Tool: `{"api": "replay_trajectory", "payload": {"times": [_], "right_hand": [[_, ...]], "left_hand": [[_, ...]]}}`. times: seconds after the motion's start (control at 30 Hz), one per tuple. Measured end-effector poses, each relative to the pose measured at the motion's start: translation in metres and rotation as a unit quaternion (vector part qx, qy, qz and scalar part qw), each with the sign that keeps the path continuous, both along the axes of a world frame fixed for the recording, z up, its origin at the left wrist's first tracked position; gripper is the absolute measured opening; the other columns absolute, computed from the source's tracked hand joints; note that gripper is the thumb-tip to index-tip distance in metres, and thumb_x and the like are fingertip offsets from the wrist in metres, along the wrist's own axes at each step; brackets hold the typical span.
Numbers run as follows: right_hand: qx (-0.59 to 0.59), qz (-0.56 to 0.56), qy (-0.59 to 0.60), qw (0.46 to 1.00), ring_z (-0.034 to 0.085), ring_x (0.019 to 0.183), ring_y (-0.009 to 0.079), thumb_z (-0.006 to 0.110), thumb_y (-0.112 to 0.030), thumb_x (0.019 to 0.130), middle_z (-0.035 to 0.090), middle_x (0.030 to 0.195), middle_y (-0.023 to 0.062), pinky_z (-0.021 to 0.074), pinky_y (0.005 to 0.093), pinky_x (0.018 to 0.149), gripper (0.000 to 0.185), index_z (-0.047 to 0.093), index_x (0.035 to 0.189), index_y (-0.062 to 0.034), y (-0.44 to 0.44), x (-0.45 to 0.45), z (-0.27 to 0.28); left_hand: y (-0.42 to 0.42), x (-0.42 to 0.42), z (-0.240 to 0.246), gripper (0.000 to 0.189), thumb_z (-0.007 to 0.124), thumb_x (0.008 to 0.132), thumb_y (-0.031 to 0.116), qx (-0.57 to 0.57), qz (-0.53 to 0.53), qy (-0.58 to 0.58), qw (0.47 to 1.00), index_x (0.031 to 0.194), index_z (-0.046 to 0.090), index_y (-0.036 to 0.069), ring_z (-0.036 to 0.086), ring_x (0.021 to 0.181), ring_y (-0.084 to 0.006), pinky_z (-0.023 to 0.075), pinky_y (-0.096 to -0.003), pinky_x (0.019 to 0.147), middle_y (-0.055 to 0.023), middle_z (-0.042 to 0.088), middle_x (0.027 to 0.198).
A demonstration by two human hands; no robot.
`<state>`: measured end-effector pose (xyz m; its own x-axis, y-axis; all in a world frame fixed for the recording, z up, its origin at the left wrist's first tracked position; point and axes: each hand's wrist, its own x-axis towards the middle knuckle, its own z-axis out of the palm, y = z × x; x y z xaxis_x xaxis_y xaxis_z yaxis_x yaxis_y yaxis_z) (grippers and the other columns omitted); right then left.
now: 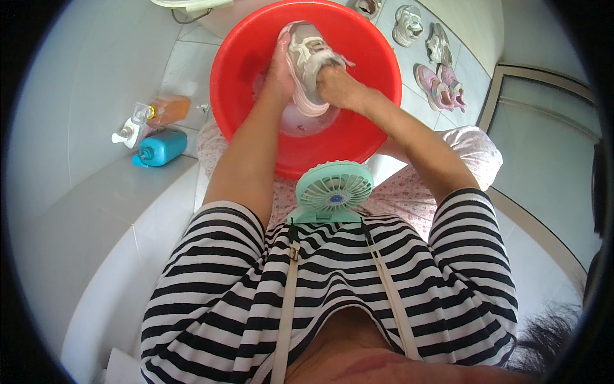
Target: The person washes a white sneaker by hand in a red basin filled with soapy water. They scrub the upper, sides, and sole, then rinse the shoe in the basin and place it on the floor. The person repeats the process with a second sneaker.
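A white and grey sneaker (307, 67) is held tilted over a red plastic basin (230, 91), its toe pointing away from me. My left hand (282, 72) grips the shoe along its left side, with the thumb up near the toe. At the shoe's ankle opening is my right hand (338, 87), fingers curled and mostly hidden. A whitish, blurred piece (326, 60) lies just ahead of these fingers; whether it is the tongue or a brush is unclear. Below the shoe, sudsy water (307, 122) covers the basin's bottom.
Other sneakers (408, 26) and a pink pair (440, 89) stand on the tiled floor to the right. At left, a blue pump bottle (163, 148), a white pump bottle (129, 133) and an orange-filled bottle (170, 110) rest by the ledge. A mint-green fan (335, 189) hangs at my chest.
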<state>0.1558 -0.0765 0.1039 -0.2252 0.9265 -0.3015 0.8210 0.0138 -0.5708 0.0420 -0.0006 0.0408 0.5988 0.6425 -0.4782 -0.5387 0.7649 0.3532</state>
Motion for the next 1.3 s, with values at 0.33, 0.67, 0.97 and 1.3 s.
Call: {"api": "replay_trajectory", "payload": {"times": [0.33, 0.67, 0.97, 1.3], "right_hand": [[-0.080, 0.030, -0.018, 0.996, 0.061, 0.088, 0.0406, 0.048, -0.009, 0.075, 0.063, 0.090, 0.0270, 0.0478, 0.0433, 0.080, 0.025, 0.067, 0.083, 0.0041, 0.004, -0.012, 0.021], [-0.048, 0.132, -0.068, 0.988, 0.063, 0.084, 0.0394, 0.052, -0.014, 0.076, 0.063, 0.086, 0.0276, 0.0487, 0.0444, 0.076, 0.025, 0.066, 0.084, 0.0051, 0.035, -0.011, 0.004], [-0.042, 0.102, -0.128, 0.986, 0.064, 0.080, 0.0371, 0.054, -0.009, 0.074, 0.064, 0.083, 0.0269, 0.0501, 0.0426, 0.075, 0.021, 0.066, 0.079, 0.0074, 0.002, 0.001, 0.012], [-0.110, 0.081, -0.152, 0.979, 0.064, 0.084, 0.0358, 0.053, -0.011, 0.073, 0.065, 0.083, 0.0234, 0.0491, 0.0428, 0.076, 0.022, 0.068, 0.080, 0.0031, -0.017, -0.011, 0.013]], "left_hand": [[-0.001, -0.006, 0.007, 0.050, 0.049, 0.087, 0.049, -0.007, 0.032, 0.043, 0.999, 0.116, 0.058, 0.008, 0.060, 0.100, -0.0276, 0.0462, -0.0415, 0.092, -0.0114, 0.063, 0.111], [0.006, -0.008, 0.000, 0.049, 0.050, 0.088, 0.046, -0.031, 0.011, 0.032, 0.999, 0.116, 0.056, 0.007, 0.060, 0.099, -0.0273, 0.0473, -0.0411, 0.090, -0.0113, 0.063, 0.109], [0.000, 0.000, 0.010, 0.049, 0.058, 0.083, 0.045, -0.012, -0.054, 0.019, 0.998, 0.114, 0.059, 0.008, 0.062, 0.095, -0.0259, 0.0480, -0.0410, 0.088, -0.0091, 0.064, 0.107], [-0.003, 0.003, 0.000, 0.050, 0.052, 0.085, 0.049, 0.042, -0.057, 0.164, 0.984, 0.113, 0.060, 0.008, 0.062, 0.093, -0.0257, 0.0469, -0.0413, 0.089, -0.0094, 0.066, 0.105]]}}
